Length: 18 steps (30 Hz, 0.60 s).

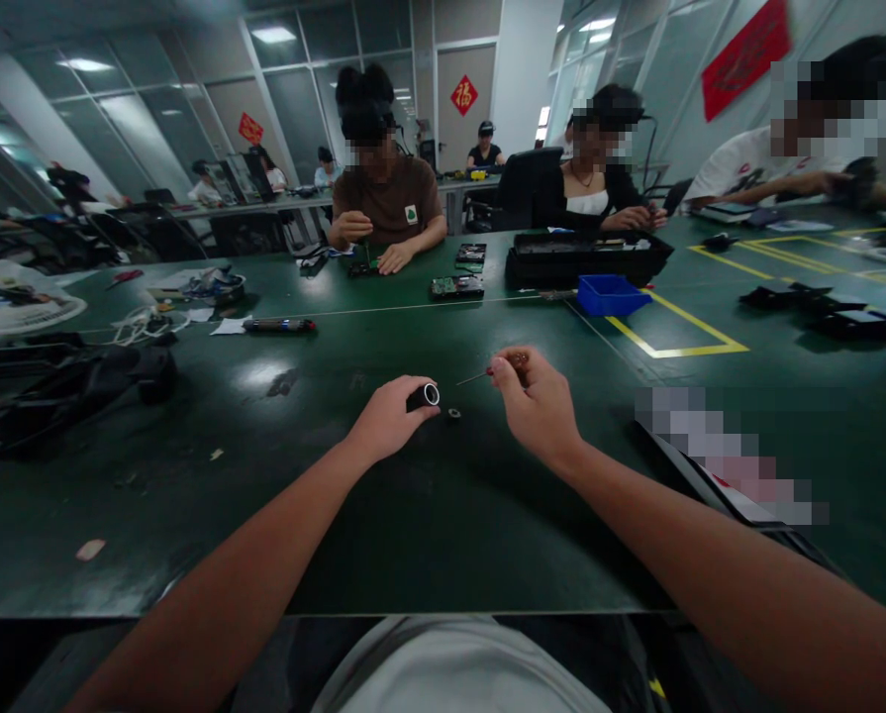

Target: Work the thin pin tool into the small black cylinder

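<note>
My left hand (394,416) is closed round a short black cylinder (419,398) whose round end, edged by a pale ring, faces right. In my right hand (536,401) is a screwdriver (479,376) with a thin metal shaft and a reddish handle, mostly covered by my fingers. Its tip points left at the cylinder, with a gap between them. On the table just below that gap lies a small round part (453,414) with a light rim. What the cylinder belongs to cannot be made out.
The green table (443,535) carries a blue bin (612,295), a black case (587,259), circuit boards (457,286) and a pen-like tool (279,325). Dark equipment (71,386) lies left, and a partly blurred flat object (732,465) right. Co-workers sit across the table.
</note>
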Each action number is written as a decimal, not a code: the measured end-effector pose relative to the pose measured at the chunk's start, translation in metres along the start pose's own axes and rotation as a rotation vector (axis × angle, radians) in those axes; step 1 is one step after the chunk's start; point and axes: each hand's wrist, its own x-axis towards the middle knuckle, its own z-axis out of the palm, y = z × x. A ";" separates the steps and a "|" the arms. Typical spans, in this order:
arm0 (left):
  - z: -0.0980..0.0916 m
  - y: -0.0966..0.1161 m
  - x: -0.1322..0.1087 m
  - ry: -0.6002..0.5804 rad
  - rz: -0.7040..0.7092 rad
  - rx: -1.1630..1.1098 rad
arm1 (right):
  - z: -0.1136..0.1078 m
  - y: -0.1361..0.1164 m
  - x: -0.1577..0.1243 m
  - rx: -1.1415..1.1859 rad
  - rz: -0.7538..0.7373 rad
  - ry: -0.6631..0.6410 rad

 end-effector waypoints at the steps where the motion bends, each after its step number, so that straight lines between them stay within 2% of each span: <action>1: 0.000 0.000 0.000 0.010 -0.013 -0.037 | 0.000 -0.001 0.000 0.002 0.008 -0.003; 5: -0.002 0.003 0.001 0.006 -0.066 -0.122 | -0.001 -0.001 0.001 -0.013 0.009 -0.004; 11: -0.006 0.023 0.003 -0.069 -0.137 -0.079 | 0.000 0.002 0.001 -0.011 -0.012 0.018; 18: 0.003 0.033 0.015 -0.244 -0.046 0.133 | 0.000 0.001 0.002 -0.013 -0.023 0.015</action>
